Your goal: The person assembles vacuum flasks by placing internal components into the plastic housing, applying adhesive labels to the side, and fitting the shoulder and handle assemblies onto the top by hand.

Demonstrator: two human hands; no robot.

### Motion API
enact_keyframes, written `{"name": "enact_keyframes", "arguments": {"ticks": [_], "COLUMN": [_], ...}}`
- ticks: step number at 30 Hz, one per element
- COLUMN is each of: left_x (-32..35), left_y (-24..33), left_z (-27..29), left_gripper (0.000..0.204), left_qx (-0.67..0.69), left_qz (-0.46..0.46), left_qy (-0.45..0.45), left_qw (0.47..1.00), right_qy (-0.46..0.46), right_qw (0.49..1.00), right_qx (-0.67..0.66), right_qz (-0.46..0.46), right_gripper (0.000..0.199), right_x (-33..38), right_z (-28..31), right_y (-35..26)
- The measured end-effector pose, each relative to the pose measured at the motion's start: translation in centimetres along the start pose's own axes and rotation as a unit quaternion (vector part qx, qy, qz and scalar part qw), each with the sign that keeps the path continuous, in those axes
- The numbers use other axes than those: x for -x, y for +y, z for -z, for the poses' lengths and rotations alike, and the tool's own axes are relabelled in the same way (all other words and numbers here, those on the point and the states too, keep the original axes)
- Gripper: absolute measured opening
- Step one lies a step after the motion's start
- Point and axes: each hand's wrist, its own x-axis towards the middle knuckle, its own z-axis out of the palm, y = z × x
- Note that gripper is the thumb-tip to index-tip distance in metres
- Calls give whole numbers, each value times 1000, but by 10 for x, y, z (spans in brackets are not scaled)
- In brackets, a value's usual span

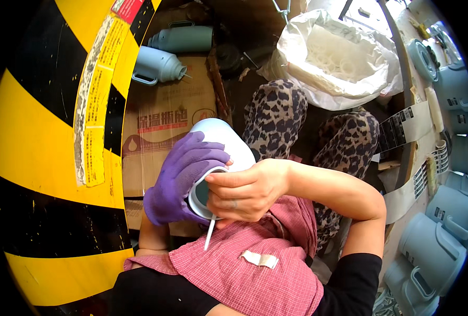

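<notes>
In my lap lies a pale blue plastic thermos shell (221, 135), tilted with its open mouth toward me. My left hand (177, 181), in a purple glove, is wrapped round the shell near its neck. At the mouth, my bare right hand (249, 192) is closed on the rim, with its fingertips partly hidden inside the opening. A thin white plastic stick (210, 234) juts down from the rim, just below the right fingers. Whether the right fingers also grip something small cannot be seen.
To the left rises a yellow-and-black striped panel (39, 174). Two thermos shells, one blue (157, 64) and one green (189, 39), lie on a cardboard box (165, 102). A white sack (318, 87) of pale rings stands ahead. Several blue thermos shells (429, 247) line the right side.
</notes>
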Motion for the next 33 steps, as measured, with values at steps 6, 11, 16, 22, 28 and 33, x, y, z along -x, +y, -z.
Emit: {"name": "enact_keyframes", "arguments": {"ticks": [6, 11, 16, 22, 28, 33], "left_x": [-68, -218, -328, -258, -114, -137], "left_y": [-15, -166, -196, -119, -27, -13], "left_z": [7, 92, 105, 64, 55, -18], "left_gripper": [68, 70, 92, 54, 79, 91], "left_qx": [-86, -294, -76, 22, 354, 220], "left_qz": [-73, -108, -228, -151, -49, -116], "left_qy": [25, 342, 482, 498, 507, 273], "left_qw": [993, 886, 842, 854, 784, 929], "right_qy": [-119, 27, -207, -453, -328, -306], "right_qw": [989, 881, 653, 422, 467, 506], "right_qx": [83, 309, 280, 278, 341, 218], "right_qz": [36, -358, -673, -734, -747, -777], "right_gripper": [32, 37, 18, 23, 26, 21], "right_x": [17, 55, 234, 335, 356, 371], "right_z": [53, 116, 186, 168, 166, 199], "right_y": [44, 131, 167, 178, 203, 201]}}
